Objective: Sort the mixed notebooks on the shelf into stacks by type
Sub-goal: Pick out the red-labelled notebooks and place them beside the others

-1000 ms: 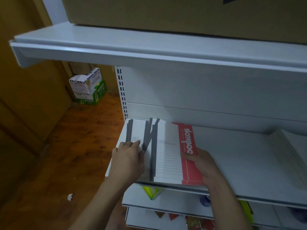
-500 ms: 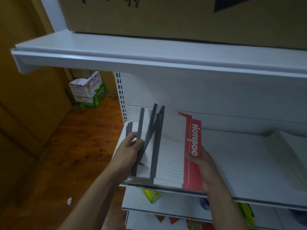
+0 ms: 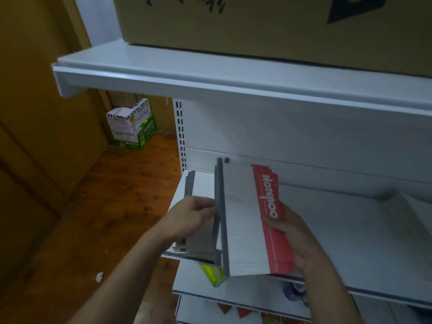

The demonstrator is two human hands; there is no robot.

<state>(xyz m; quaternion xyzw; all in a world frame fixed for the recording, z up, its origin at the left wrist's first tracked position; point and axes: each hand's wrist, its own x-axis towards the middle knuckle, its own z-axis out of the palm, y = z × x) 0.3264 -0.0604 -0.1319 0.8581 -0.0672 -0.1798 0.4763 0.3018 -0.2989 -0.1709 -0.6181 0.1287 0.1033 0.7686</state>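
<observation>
Holding a bundle of notebooks (image 3: 243, 220) tilted up off the white shelf (image 3: 350, 230), lower centre of frame. Right hand (image 3: 292, 239) clamped on the bundle's red right edge, thumb over the cover, fingers hidden behind. Left hand (image 3: 189, 218) curled at the grey spines on the bundle's left side, fingertips tucked in among them; exact number pinched not readable through the blur. Long axis of the bundle running from bottom of frame up toward the shelf's back wall, bottom corner overhanging the front lip. A second pile of notebooks (image 3: 198, 183) lying flat just left of the bundle, under the left hand, grey spines along its left side. Left hand nearer that pile, so splitting off by spine likely falls to it, while the right steadies. Another pale stack (image 3: 411, 213) at far right of the shelf, well apart.

Materials: covers matte white card with faint ruled lines, 1 red band with white lettering, spines dull grey strip, flat and thin. Shelf smooth painted metal. Brown cardboard box (image 3: 257, 22) on the shelf above, upper frame. Small printed cartons (image 3: 132, 123) on the wood floor, left of centre.

Judged: sorting under way, not near done.
</observation>
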